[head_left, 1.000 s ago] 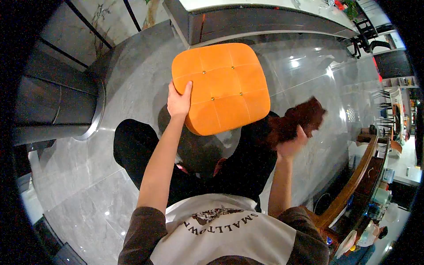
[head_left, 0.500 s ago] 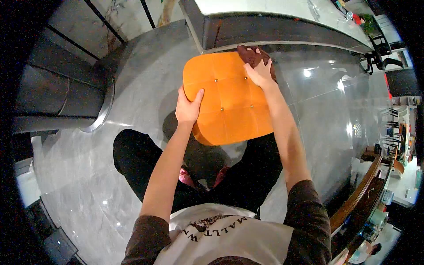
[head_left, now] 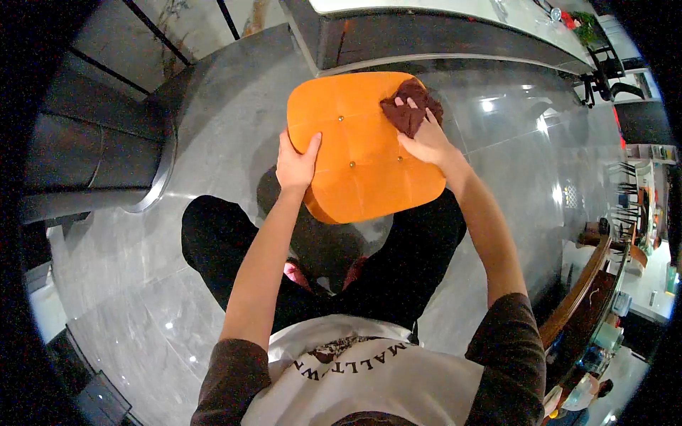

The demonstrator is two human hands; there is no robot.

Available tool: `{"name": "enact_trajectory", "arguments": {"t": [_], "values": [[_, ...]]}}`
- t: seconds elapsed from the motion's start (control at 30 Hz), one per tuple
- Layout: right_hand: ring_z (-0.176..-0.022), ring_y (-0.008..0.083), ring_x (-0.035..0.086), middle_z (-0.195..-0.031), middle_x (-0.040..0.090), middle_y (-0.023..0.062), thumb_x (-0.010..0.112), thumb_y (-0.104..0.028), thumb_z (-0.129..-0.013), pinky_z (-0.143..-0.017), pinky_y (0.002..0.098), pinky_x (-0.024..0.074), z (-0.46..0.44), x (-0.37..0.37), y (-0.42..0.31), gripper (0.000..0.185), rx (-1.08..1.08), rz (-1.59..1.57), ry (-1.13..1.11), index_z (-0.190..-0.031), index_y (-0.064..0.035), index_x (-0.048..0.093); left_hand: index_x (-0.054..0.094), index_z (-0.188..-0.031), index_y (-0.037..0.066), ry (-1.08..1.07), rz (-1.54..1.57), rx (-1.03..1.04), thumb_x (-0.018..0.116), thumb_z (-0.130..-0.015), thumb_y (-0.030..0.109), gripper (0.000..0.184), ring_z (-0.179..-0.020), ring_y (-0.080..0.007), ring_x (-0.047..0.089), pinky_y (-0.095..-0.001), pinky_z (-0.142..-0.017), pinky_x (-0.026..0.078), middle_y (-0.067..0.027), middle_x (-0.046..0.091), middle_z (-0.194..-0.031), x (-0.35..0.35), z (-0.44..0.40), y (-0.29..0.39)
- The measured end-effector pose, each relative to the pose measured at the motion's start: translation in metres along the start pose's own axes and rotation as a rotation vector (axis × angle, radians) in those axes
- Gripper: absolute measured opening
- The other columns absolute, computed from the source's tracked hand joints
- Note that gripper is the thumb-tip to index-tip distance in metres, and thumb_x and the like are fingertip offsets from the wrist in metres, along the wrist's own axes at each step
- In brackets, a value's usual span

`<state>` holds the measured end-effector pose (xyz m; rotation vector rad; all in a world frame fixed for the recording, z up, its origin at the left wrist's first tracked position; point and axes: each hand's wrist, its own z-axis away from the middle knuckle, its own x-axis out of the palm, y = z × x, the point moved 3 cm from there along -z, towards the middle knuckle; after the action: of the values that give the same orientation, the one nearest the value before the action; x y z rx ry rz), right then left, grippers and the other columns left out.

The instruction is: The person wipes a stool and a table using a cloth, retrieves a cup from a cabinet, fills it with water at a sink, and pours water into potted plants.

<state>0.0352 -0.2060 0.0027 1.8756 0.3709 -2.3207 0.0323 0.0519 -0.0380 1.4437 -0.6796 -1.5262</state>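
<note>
An orange stool seat with tufted buttons is in front of me, above my knees. My left hand grips its left edge, thumb on top and fingers around the side. A dark brown cloth lies bunched on the upper right corner of the seat. On that cloth rests my right hand, fingers curled over it and pressing it to the surface. The seat's underside and any legs are hidden.
Grey tiled floor surrounds me. A dark counter with a white top stands ahead, close to the seat. At the left is a dark cylindrical base. Far right are chairs, a wooden-edged counter and a person.
My right hand and the cloth have moved from the seat's far right edge inward onto its top. The seat has shifted slightly up and left in view, with my left hand still on it.
</note>
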Motion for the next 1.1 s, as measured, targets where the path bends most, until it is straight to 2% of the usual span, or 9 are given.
{"name": "enact_trajectory", "arguments": {"t": [0.27,0.43,0.67,0.83,0.9,0.93,0.97,1.07,1.1], "values": [[-0.125,0.0305,0.025,-0.136,0.028,0.0108,0.047,-0.026,-0.076,-0.1,0.0497,0.0201,0.059,0.011,-0.024,0.056,-0.044,-0.025,0.128,-0.129,-0.0123,0.032,0.038,-0.119,0.014,-0.016,-0.055,-0.047,0.057,-0.073,0.049,0.061,-0.1,-0.0296,0.052,-0.0392,-0.083,0.041,-0.012,0.054,-0.111,0.0,-0.001,-0.003],[-0.128,0.0293,0.016,-0.138,0.02,0.0128,0.048,-0.018,-0.072,-0.102,0.046,0.0153,0.112,0.015,-0.047,0.064,0.008,-0.026,0.054,-0.132,-0.0105,0.027,0.038,-0.119,0.014,-0.035,-0.039,-0.049,0.056,-0.073,0.049,0.061,-0.101,-0.0296,0.052,-0.0396,-0.083,0.041,-0.0117,0.053,-0.111,0.001,-0.001,-0.004],[-0.128,0.0339,0.013,-0.14,0.016,0.0148,0.051,-0.025,-0.07,-0.103,0.0468,0.0118,0.155,0.032,-0.068,0.069,0.091,-0.316,0.103,-0.132,-0.0079,0.025,0.038,-0.12,0.014,-0.028,-0.057,-0.079,0.056,-0.073,0.05,0.062,-0.102,-0.0293,0.051,-0.0394,-0.084,0.041,-0.0113,0.052,-0.113,0.001,-0.001,-0.003],[-0.13,0.0319,0.011,-0.14,0.015,0.0157,0.047,-0.02,-0.072,-0.104,0.0399,0.0123,0.161,0.04,-0.089,0.069,0.162,-0.482,0.289,-0.133,-0.0038,0.019,0.038,-0.121,0.013,-0.044,0.005,-0.045,0.056,-0.073,0.05,0.063,-0.104,-0.0277,0.05,-0.0381,-0.086,0.039,-0.011,0.051,-0.115,0.001,0.0,-0.006],[-0.129,0.0253,0.016,-0.139,0.021,0.0124,0.045,-0.017,-0.072,-0.103,0.0341,0.0164,0.162,0.062,-0.082,0.064,0.379,-1.299,0.402,-0.131,-0.0019,0.024,0.037,-0.121,0.013,-0.042,0.044,-0.01,0.056,-0.073,0.05,0.063,-0.105,-0.0273,0.049,-0.0377,-0.087,0.038,-0.0109,0.051,-0.115,0.002,-0.003,-0.009],[-0.118,0.02,0.034,-0.127,0.035,0.0082,0.039,-0.014,-0.079,-0.098,0.0338,0.0276,0.163,0.066,-0.077,0.051,0.517,-1.616,0.547,-0.127,-0.0007,0.031,0.037,-0.122,0.012,-0.053,0.038,-0.027,0.056,-0.073,0.05,0.064,-0.106,-0.0273,0.049,-0.0376,-0.087,0.038,-0.011,0.051,-0.115,0.002,-0.002,-0.009],[-0.116,0.0204,0.036,-0.125,0.039,0.008,0.041,-0.017,-0.077,-0.098,0.0328,0.0268,0.162,0.06,-0.07,0.05,0.424,-1.655,0.649,-0.124,0.0002,0.035,0.037,-0.122,0.012,-0.061,0.036,-0.042,0.056,-0.073,0.05,0.065,-0.106,-0.0274,0.048,-0.0374,-0.088,0.038,-0.0111,0.051,-0.115,0.002,-0.003,-0.008],[-0.097,0.0182,0.048,-0.103,0.051,0.0049,0.039,-0.017,-0.08,-0.087,0.0321,0.0356,0.156,0.022,-0.052,0.039,0.625,-1.96,0.94,-0.115,-0.0004,0.045,0.036,-0.123,0.012,-0.077,0.046,-0.034,0.056,-0.074,0.05,0.065,-0.106,-0.0278,0.048,-0.0375,-0.088,0.038,-0.0114,0.051,-0.115,0.003,-0.004,-0.01],[-0.098,0.0193,0.048,-0.106,0.051,0.0051,0.04,-0.021,-0.08,-0.088,0.0331,0.0348,0.149,0.02,-0.037,0.039,0.611,-1.847,0.926,-0.112,0.0006,0.047,0.036,-0.123,0.012,-0.076,0.046,-0.036,0.056,-0.074,0.05,0.065,-0.106,-0.0278,0.048,-0.0375,-0.088,0.038,-0.0114,0.051,-0.115,0.002,-0.004,-0.01]]}}
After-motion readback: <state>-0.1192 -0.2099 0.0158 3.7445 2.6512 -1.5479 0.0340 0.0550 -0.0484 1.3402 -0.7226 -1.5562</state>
